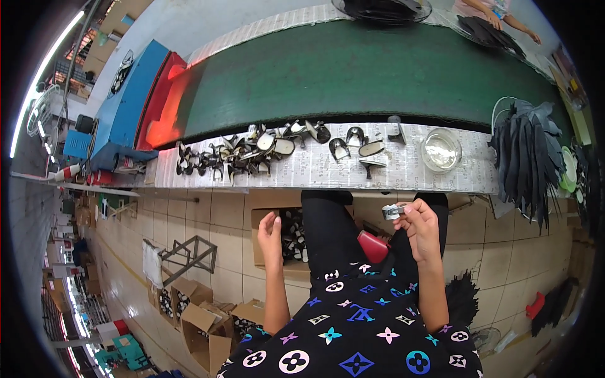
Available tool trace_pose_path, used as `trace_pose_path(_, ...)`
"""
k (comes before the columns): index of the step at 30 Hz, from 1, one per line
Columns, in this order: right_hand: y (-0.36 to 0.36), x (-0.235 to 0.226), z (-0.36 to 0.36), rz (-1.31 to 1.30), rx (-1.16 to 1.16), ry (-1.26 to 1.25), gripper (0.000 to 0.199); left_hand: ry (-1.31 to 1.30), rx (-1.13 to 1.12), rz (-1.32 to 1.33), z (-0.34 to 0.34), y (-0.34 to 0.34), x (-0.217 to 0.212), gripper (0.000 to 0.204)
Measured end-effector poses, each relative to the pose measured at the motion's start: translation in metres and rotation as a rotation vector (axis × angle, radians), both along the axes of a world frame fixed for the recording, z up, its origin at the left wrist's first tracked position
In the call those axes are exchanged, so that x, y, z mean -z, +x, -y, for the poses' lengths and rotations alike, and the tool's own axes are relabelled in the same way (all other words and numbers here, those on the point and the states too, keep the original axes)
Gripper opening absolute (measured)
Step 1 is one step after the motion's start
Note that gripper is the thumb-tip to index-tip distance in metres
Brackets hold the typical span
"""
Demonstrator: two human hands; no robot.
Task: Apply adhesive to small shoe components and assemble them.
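My right hand [420,228] is raised in front of the bench edge, over my lap. Between its thumb and fingers it pinches a small white and grey piece [393,211], whose exact kind I cannot make out. My left hand [270,236] is held up left of my legs, fingers loosely curved and holding nothing. On the bench's near ledge [290,178] lie many dark shoe heels [275,145] with pale oval faces, piled at the left. Several more heels [372,148] stand or lie apart from the pile. To their right is a clear round bowl [441,150].
A green conveyor belt [353,69] runs behind the ledge into a blue machine [129,107] glowing red at its mouth. Dark strips [528,151] hang at the right. Cardboard boxes [208,321] of pieces and a metal frame [192,255] stand on the floor. Another person's hand [493,20] is at far right.
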State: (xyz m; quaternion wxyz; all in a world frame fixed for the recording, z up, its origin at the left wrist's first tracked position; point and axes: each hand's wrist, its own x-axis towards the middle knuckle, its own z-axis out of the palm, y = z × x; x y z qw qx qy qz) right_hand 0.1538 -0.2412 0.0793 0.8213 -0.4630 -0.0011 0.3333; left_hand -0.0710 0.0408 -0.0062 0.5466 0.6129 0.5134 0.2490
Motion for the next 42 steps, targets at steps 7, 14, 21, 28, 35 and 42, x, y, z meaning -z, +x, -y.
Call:
trace_pose_path(7,-0.003,0.0,0.026,-0.078,0.052,0.071,0.01,0.366,0.395,0.029,-0.008,0.152,-0.01,0.037)
trace_pose_path(14,-0.011,-0.009,0.049,-0.06,0.073,0.061,0.008,0.88,0.641,-0.082,-0.018,0.23,0.008,0.031)
trace_pose_path(21,-0.006,-0.005,0.054,0.012,0.139,0.048,0.008,0.447,0.311,0.228,0.009,0.19,0.0,0.029)
trace_pose_path(28,0.001,-0.012,0.028,0.125,-0.022,-0.127,0.01,-0.179,0.319,0.548,0.056,0.14,-0.035,0.021)
trace_pose_path(35,-0.012,-0.029,0.003,0.423,-0.09,-0.193,0.012,-0.559,0.363,0.56,0.095,0.121,-0.066,0.034)
trace_pose_path(42,-0.018,-0.055,0.004,0.89,-0.068,-0.513,0.012,-0.78,0.464,0.596,0.111,0.117,-0.071,0.025)
